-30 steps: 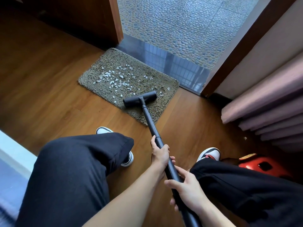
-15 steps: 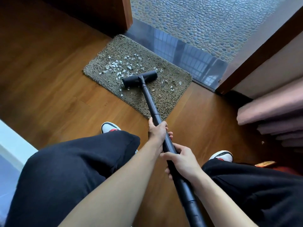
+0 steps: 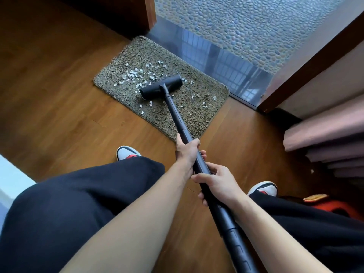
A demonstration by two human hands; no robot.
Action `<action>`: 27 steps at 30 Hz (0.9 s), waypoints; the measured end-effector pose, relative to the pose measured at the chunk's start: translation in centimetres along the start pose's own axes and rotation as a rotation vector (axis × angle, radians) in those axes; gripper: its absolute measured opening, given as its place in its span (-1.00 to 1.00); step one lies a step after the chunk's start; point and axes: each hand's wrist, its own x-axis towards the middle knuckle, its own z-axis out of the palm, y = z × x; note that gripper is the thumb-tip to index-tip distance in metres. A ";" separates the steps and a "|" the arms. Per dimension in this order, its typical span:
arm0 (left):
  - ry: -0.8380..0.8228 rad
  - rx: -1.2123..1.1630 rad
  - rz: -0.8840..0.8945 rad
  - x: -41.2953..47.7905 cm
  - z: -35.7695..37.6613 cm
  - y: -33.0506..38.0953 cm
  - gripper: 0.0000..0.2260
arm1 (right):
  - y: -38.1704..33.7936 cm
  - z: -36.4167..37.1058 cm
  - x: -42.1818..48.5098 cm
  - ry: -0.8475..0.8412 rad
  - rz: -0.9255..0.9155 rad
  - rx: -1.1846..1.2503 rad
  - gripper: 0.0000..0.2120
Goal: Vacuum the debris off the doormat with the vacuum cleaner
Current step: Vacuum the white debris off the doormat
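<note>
My left hand (image 3: 186,152) and right hand (image 3: 218,183) grip the vacuum tube (image 3: 175,113), close together. I've pushed the nozzle (image 3: 160,86) from the near edge of the doormat (image 3: 197,119) to its middle. The debris (image 3: 136,74) mostly lies beyond, and a few bits seem missed behind.

Warm brown planks make up the wood floor (image 3: 59,95). At its far edge a dark glossy sill (image 3: 216,62) mirrors a barred window. Beyond the sill lies pebble paving (image 3: 236,20) in cool daylight. A brown left post (image 3: 149,12) and a slanting right post (image 3: 315,66) frame the opening. Right of it stands a pale wall (image 3: 325,91), with pink folds (image 3: 325,127) along the floor's right edge, perhaps a curtain.
</note>
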 end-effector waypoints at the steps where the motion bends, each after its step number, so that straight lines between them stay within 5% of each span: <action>1: -0.008 0.016 -0.004 -0.7 -0.2 -0.4 -0.28 | 0.4 -0.1 -0.5 0.001 0.002 -0.004 -0.81; 15: -0.093 -0.009 -0.043 -6.3 0.5 -3.7 -0.32 | 3.0 -2.0 -7.0 0.028 0.021 0.000 -0.77; 21: -0.122 -0.121 -0.063 -1.7 3.9 -0.8 -0.45 | 0.4 -3.4 -3.3 0.044 -0.007 0.025 -0.78; 27: -0.092 -0.136 -0.097 4.4 6.4 3.4 -0.32 | -4.4 -5.1 2.3 -0.028 0.009 -0.032 -0.71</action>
